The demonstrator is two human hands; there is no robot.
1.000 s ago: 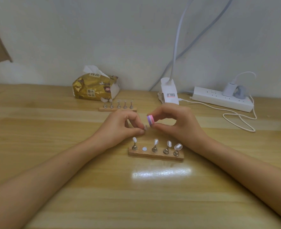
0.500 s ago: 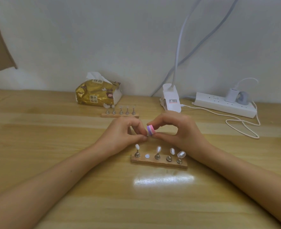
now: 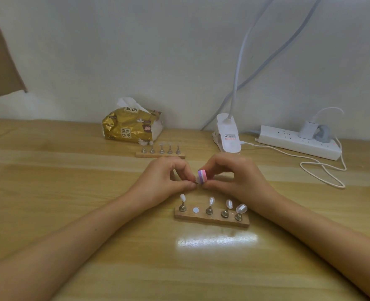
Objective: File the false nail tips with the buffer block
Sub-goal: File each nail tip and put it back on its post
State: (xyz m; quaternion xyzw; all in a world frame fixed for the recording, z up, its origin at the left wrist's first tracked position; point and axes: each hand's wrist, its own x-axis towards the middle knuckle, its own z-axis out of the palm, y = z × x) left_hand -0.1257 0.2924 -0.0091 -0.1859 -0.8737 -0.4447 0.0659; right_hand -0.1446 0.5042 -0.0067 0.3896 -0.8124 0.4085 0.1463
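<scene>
Buffer block [image 3: 202, 176] had closed against the false nail tip [image 3: 196, 183] since a second ago. Near stand [image 3: 211, 219] carried four tips [image 3: 211, 200], one slot bare. Beyond it, left hand [image 3: 164, 181] pinched that tip, right hand [image 3: 234, 179] pinched the block. Risk: filing pressure could flick tip out of pinch.

Bare wood over the left half of the desk [image 3: 49, 192] and along its near edge between the forearms, open for passing. Mid-desk blocked by left hand [image 3: 164, 181] and right hand [image 3: 238, 179] meeting, with a wooden stand [image 3: 211, 220] of upright nail tips [image 3: 211, 200] just nearer. Far edge crowded: tissue pack [image 3: 132, 129], second stand [image 3: 160, 155], lamp clamp [image 3: 227, 135], power strip [image 3: 297, 142], and a looped white cable [image 3: 323, 173] toward the far right corner.
</scene>
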